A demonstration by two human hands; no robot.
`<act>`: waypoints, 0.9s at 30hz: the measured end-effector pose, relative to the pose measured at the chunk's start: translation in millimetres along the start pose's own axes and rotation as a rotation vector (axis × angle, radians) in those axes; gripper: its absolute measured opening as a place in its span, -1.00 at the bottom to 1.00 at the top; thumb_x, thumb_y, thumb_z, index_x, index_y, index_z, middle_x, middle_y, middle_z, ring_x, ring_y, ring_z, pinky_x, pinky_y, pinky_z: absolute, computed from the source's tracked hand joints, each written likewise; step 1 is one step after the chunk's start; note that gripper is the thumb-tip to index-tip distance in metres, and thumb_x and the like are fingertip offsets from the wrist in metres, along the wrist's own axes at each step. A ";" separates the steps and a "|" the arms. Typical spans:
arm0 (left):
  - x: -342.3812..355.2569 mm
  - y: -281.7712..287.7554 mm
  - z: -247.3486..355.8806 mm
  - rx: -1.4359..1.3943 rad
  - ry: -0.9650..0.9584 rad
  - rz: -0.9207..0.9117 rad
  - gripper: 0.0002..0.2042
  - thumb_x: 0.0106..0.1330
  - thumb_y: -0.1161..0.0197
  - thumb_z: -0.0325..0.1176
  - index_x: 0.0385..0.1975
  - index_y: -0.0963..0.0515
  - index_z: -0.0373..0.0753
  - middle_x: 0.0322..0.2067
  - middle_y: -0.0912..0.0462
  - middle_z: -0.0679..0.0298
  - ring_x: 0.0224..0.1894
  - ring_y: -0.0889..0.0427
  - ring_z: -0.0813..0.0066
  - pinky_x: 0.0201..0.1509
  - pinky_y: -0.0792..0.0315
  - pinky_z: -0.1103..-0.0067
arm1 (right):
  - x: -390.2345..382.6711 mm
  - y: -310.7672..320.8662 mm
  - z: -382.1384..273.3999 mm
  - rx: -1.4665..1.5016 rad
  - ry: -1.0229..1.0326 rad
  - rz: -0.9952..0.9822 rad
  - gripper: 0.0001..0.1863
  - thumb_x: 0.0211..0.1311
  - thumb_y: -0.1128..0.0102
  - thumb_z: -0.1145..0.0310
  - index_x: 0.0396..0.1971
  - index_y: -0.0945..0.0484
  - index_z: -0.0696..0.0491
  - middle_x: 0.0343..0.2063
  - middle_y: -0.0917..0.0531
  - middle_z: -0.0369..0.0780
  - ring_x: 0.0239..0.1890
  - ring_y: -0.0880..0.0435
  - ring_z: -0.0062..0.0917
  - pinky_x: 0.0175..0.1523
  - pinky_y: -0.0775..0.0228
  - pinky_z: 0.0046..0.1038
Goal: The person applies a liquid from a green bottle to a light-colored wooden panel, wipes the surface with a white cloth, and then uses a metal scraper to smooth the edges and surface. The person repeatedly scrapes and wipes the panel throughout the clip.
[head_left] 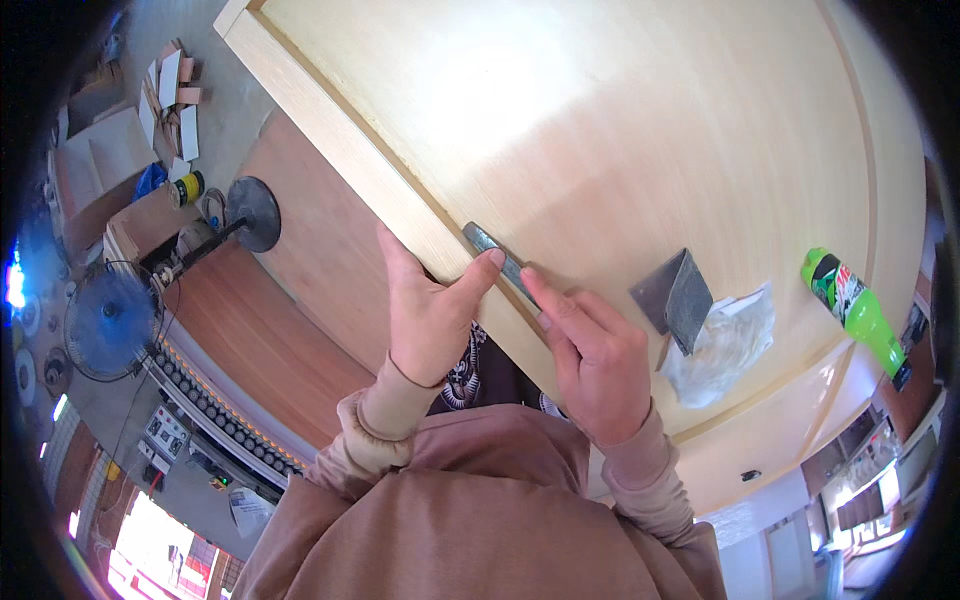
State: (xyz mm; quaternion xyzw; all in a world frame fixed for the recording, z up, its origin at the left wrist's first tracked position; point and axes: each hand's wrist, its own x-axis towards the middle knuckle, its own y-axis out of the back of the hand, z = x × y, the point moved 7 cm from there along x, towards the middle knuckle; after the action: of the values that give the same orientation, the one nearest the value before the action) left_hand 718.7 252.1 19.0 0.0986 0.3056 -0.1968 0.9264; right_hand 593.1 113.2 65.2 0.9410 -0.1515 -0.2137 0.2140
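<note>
Dark narrow bar lies lengthwise along the pale edge strip, axes roughly parallel; right hand pinches its near end, left hand clasps the strip, thumb at the bar.

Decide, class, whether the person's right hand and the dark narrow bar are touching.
Touching. The head view shows the right hand with its index fingertip lying against the dark narrow bar.

A pale panel carries a bottle, folded sheet and crumpled plastic.
</note>
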 end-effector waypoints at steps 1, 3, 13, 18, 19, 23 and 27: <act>0.7 -0.9 1.6 0.000 -0.004 0.011 -0.29 0.42 -0.49 -0.62 0.43 -0.16 -0.33 0.16 -0.57 0.07 0.13 -0.68 0.37 0.12 -0.68 0.46 | 2.2 -0.1 0.2 0.001 -0.007 -0.008 -0.44 0.47 -0.27 0.58 0.43 -0.70 -0.07 -0.31 -0.66 -0.13 -0.32 -0.75 -0.19 -0.20 -0.60 -0.15; 2.4 -1.5 3.0 0.006 0.017 0.024 -0.30 0.44 -0.47 -0.62 0.43 -0.15 -0.33 0.16 -0.56 0.07 0.12 -0.68 0.38 0.11 -0.67 0.47 | 5.9 0.5 0.7 0.000 -0.011 -0.020 -0.43 0.47 -0.28 0.58 0.43 -0.70 -0.08 -0.32 -0.66 -0.13 -0.32 -0.75 -0.19 -0.21 -0.59 -0.15; 11.1 -2.8 1.3 -0.052 -0.069 0.120 -0.27 0.50 -0.41 -0.61 0.57 -0.14 -0.36 0.23 -0.55 0.07 0.19 -0.65 0.39 0.22 -0.62 0.48 | 26.0 -6.3 3.4 0.026 -0.015 -0.023 -0.43 0.48 -0.29 0.57 0.43 -0.71 -0.13 -0.33 -0.65 -0.16 -0.34 -0.74 -0.20 -0.22 -0.61 -0.15; 16.2 2.1 5.2 -0.043 -0.064 0.150 -0.30 0.53 -0.38 -0.61 0.57 -0.15 -0.36 0.23 -0.57 0.07 0.21 -0.65 0.39 0.23 -0.62 0.48 | 36.5 -8.4 -4.8 0.011 -0.004 -0.014 -0.42 0.46 -0.31 0.58 0.43 -0.71 -0.13 -0.34 -0.64 -0.17 -0.34 -0.74 -0.21 -0.22 -0.61 -0.16; 17.0 2.9 7.3 -0.037 -0.068 0.153 -0.31 0.54 -0.38 -0.61 0.57 -0.16 -0.35 0.23 -0.58 0.07 0.21 -0.65 0.39 0.23 -0.62 0.48 | 38.4 -9.3 -6.0 0.000 -0.017 -0.017 -0.42 0.46 -0.31 0.58 0.43 -0.71 -0.13 -0.34 -0.64 -0.17 -0.34 -0.74 -0.21 -0.22 -0.61 -0.16; 21.8 5.0 13.7 -0.046 -0.058 0.164 -0.32 0.55 -0.36 -0.61 0.57 -0.17 -0.36 0.21 -0.59 0.07 0.20 -0.66 0.41 0.23 -0.61 0.48 | 47.9 -12.0 -13.1 -0.001 -0.024 -0.002 -0.44 0.45 -0.32 0.59 0.40 -0.73 -0.11 -0.35 -0.64 -0.17 -0.35 -0.73 -0.22 -0.23 -0.60 -0.17; 25.7 7.7 18.0 -0.027 -0.045 0.182 -0.33 0.55 -0.35 -0.61 0.57 -0.17 -0.36 0.21 -0.59 0.06 0.19 -0.66 0.41 0.23 -0.61 0.48 | 56.9 -11.3 -17.1 0.038 -0.022 0.015 -0.42 0.40 -0.37 0.65 0.37 -0.76 -0.08 -0.35 -0.69 -0.16 -0.38 -0.73 -0.31 -0.24 -0.58 -0.25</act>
State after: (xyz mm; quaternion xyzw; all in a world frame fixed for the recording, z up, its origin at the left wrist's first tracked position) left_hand 750.4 245.8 18.2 0.1087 0.2773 -0.1099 0.9483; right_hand 652.3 107.2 54.7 0.9414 -0.1647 -0.2194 0.1961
